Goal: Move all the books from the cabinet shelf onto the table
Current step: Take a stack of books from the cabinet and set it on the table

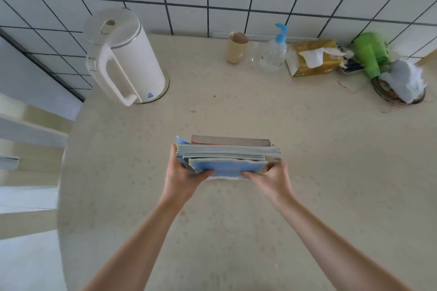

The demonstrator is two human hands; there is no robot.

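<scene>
A: Head view: which step is this?

B: Delivery, I'd judge. The left hand [182,178] and right hand [272,181] grip the stack of books [227,155] at its two ends, thumbs on top, over the middle of the bench [307,149].

A: Resting or lifted?

B: Can't tell. Next: lower it flat, release, well short of the kettle [123,54].

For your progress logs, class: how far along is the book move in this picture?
Done: the books are off the shelf and over the table. In hand: left hand and right hand grip the stack's ends. Left: setting it down; whether it rests there yet is unclear. The cabinet is out of view.
</scene>
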